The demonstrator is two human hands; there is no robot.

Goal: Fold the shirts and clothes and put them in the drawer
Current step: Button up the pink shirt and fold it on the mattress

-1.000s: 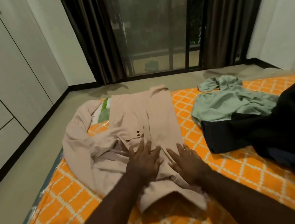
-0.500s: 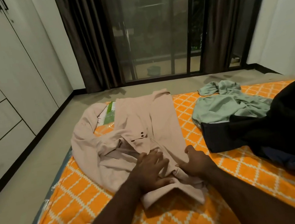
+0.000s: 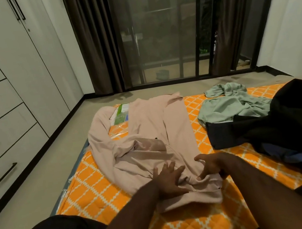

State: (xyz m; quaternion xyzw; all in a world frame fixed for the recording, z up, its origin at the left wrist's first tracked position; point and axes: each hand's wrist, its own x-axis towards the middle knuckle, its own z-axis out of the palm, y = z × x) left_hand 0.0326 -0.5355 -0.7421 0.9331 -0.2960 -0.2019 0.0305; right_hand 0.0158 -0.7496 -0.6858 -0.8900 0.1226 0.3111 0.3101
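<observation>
your left hand (image 3: 168,181) presses flat, fingers spread, on the pale pink cloth shirt (image 3: 151,146); your right hand (image 3: 212,166) pinches its bunched hem.

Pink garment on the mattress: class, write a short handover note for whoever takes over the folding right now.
Left hand: flat, fingers spread, pressing the near end of the pink garment.
Right hand: fingers curled, bunching the same end's fabric.
The pink garment lies lengthwise on the orange mattress, one side folded in, one sleeve trailing left.
Unfolded at the right: green shirt and dark clothes.
Drawers at left are closed.
Done: part of the first fold. Left: finish it, fold the rest, fill the drawer.
</observation>
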